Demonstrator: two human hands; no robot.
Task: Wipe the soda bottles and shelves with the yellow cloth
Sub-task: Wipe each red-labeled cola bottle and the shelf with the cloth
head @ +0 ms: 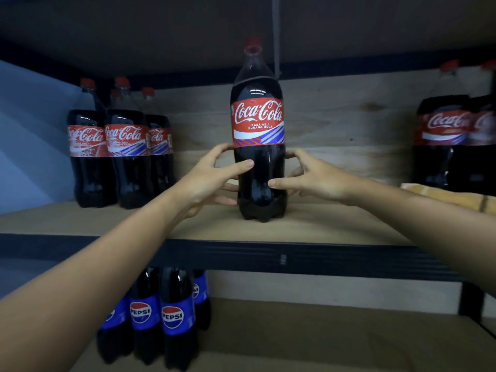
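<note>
Both hands on the big Coca-Cola bottle (258, 157), mid upper shelf (308, 226): left hand (206, 181) and right hand (314, 178) curled round its lower body. Yellow cloth (451, 196) lies at right, unused. Other Coke bottles (120, 157) and Pepsi bottles (161, 318) prob. still to wipe.

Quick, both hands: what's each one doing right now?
Left hand: curled round the Coca-Cola bottle, holding its lower body.
Right hand: gripping the same bottle from the other side.

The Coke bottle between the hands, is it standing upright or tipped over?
Upright: the Coke bottle stands base-down on the wooden shelf, red cap on top.
</note>
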